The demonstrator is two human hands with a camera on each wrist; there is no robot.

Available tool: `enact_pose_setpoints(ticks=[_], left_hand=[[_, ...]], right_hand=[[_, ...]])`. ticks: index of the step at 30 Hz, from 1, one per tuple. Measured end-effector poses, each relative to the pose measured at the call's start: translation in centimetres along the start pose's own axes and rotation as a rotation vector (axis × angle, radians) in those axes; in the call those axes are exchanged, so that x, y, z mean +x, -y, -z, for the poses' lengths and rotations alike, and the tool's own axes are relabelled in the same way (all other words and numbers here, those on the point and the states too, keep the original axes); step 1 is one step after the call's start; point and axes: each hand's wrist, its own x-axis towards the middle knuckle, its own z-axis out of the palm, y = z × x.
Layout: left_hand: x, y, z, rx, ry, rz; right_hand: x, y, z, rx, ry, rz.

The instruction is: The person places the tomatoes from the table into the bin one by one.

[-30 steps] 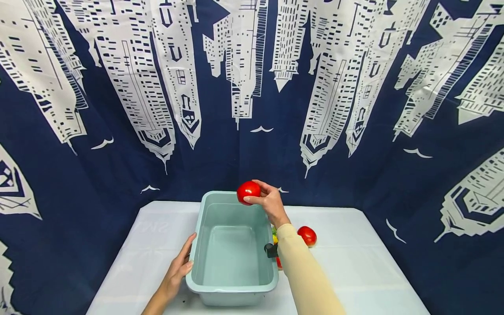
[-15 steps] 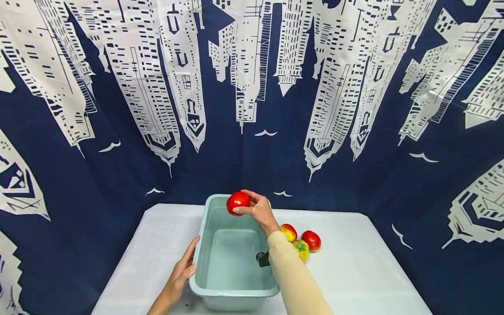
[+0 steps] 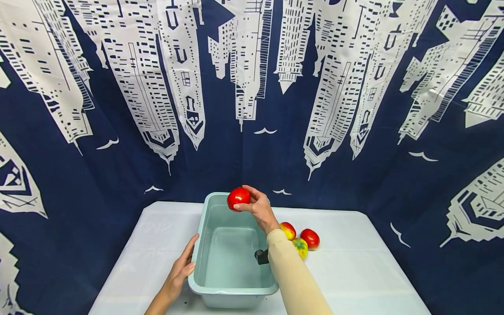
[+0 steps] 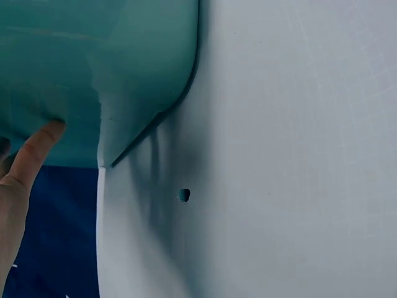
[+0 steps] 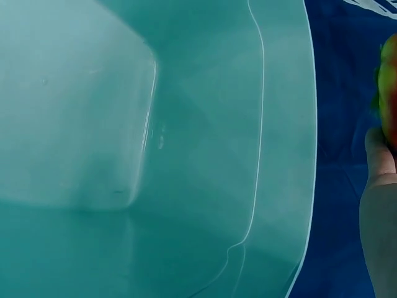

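Note:
My right hand [image 3: 258,209] pinches a red tomato [image 3: 238,199] between thumb and fingers, above the far end of a pale green plastic tub [image 3: 232,290]. In the right wrist view the tomato [image 5: 389,90] shows yellow-green and red at the right edge, beyond the tub's rim. My left hand [image 3: 178,274] rests against the outside of the tub's left wall. The left wrist view shows a straight finger of that hand [image 4: 36,152] touching the wall. No tomatoes show inside the visible part of the tub.
To the right of the tub, three more tomatoes [image 3: 310,239] sit together on the white table [image 3: 354,271], two of them partly yellow. A navy cloth [image 3: 252,162] with white buildings hangs behind. A small dark hole or spot [image 4: 183,195] marks the table near the tub.
Over the last second my right hand has carried the tomato slightly left over the tub. The tomatoes on the table have come further into view. My left hand stays at the tub.

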Motion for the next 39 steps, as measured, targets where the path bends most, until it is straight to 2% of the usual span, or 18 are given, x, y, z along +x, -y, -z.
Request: enact_pose_setpoints(ticks=[3,9,18,25,30,39], left_hand=[[0.0,0.0,0.0,0.001,0.005,0.005],[0.0,-0.1,0.0,-0.008,0.001,0.011],[0.0,-0.3,-0.1,0.016,-0.028,0.049],[0.0,-0.4,-0.3,0.018,-0.062,0.091],[0.1,-0.2,-0.2,0.018,-0.050,0.061],[0.0,-0.2,-0.4,0.043,-0.058,0.102]], right_hand=[[-0.1,0.0,0.2,0.029,-0.001,0.012],[-0.4,0.3,0.4,0.071,0.047,0.069],[-0.4,0.8,1.0,0.103,0.015,0.071],[-0.5,1.6,2.4,0.090,-0.053,0.090],[-0.6,2.1,3.8,0.062,-0.109,0.094],[-1.2,1.3,6.8,0.078,-0.180,0.082]])
